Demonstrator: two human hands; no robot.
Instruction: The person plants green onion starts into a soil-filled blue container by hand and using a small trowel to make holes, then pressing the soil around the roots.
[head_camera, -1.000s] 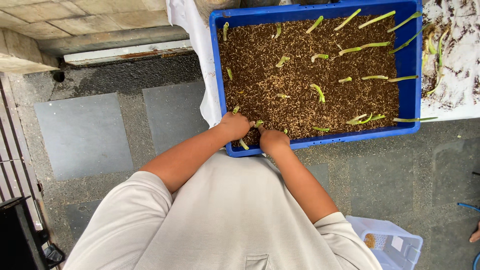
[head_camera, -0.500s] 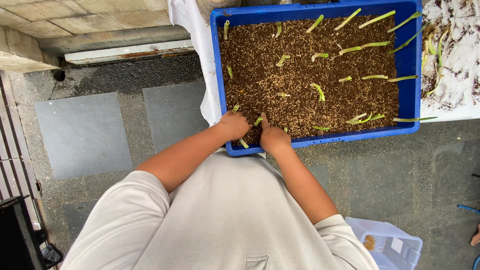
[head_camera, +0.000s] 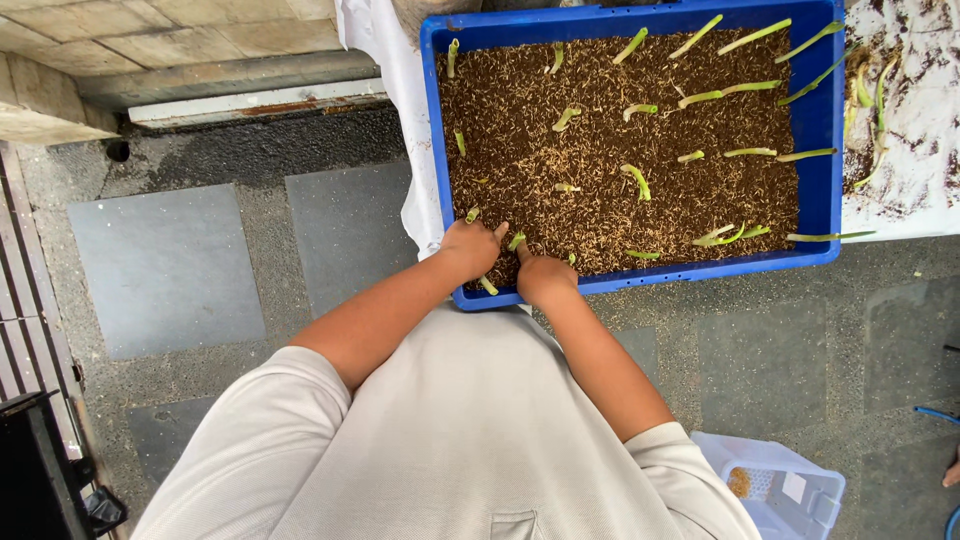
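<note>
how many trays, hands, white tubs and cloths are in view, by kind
blue tray of brown soil with green cuttings: 1
hands, left hand and right hand, both at the soil by the tray's near edge: 2
white plastic tub on the floor: 1
white cloth under the tray: 1
total: 5

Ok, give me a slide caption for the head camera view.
Both hands, left hand and right hand, press into soil around a seedling in a blue tray.
</note>
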